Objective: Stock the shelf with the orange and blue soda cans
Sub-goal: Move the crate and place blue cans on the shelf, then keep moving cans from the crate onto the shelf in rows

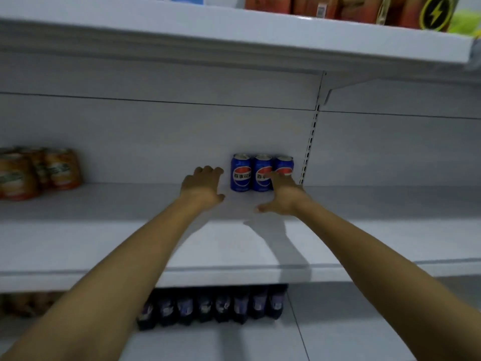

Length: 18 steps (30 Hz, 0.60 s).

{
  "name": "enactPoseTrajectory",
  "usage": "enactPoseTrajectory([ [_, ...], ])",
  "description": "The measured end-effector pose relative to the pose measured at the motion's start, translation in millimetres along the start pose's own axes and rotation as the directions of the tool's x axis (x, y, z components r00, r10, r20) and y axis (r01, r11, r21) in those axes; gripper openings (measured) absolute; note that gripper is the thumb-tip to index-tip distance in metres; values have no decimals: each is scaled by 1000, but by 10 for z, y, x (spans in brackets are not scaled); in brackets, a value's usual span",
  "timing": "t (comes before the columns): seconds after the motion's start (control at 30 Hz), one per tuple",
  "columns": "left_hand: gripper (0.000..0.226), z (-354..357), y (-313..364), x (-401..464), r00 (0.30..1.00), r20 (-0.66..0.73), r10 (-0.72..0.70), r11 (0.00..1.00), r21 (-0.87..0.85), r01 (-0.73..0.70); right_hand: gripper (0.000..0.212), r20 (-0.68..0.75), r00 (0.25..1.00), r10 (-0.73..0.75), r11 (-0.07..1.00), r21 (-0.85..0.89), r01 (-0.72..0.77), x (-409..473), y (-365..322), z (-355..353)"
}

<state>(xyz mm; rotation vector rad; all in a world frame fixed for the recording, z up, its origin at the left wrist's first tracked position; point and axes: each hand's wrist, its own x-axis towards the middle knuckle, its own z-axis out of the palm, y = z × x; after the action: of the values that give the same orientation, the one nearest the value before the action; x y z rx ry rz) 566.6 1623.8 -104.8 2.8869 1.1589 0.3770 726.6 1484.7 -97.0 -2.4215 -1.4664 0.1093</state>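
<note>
Three blue soda cans (241, 171) stand in a row against the back wall of the white middle shelf (104, 230). My left hand (203, 187) hovers just left of the row with its fingers spread and nothing in it. My right hand (282, 195) reaches in front of the two right-hand cans, fingers straight, fingertips at or touching them, thumb stretched out to the left. A group of orange soda cans (61, 169) stands at the far left of the same shelf.
The upper shelf (260, 40) overhangs close above and carries orange packets (312, 5). A row of dark bottles (213, 306) stands on the lower shelf beneath. A slotted upright post (308, 149) sits right of the blue cans.
</note>
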Motion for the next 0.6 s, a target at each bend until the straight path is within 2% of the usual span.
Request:
enactPoseTrajectory([
  [0.1, 69, -219, -61, -575, 999, -36, 22, 998, 68, -20, 106, 65, 994, -88, 996, -20, 89, -432, -214, 107],
  [0.23, 64, -416, -228, -1442, 1000, 1, -9, 996, 93, 9, 106, 174, 967, -188, 982, 14, 189, -848, -709, 226],
  [0.43, 69, -717, -941, -2671, 972, 72, -222, 960, 190, 205, 104, 271, 871, -409, 901, -28, 432, -1348, -1911, 615],
  [0.6, 75, -582, -1757, -3848, 879, 161, -448, 882, 242, 405, 95, 304, 750, -588, 786, -4, 618, -1887, -2821, 1254],
])
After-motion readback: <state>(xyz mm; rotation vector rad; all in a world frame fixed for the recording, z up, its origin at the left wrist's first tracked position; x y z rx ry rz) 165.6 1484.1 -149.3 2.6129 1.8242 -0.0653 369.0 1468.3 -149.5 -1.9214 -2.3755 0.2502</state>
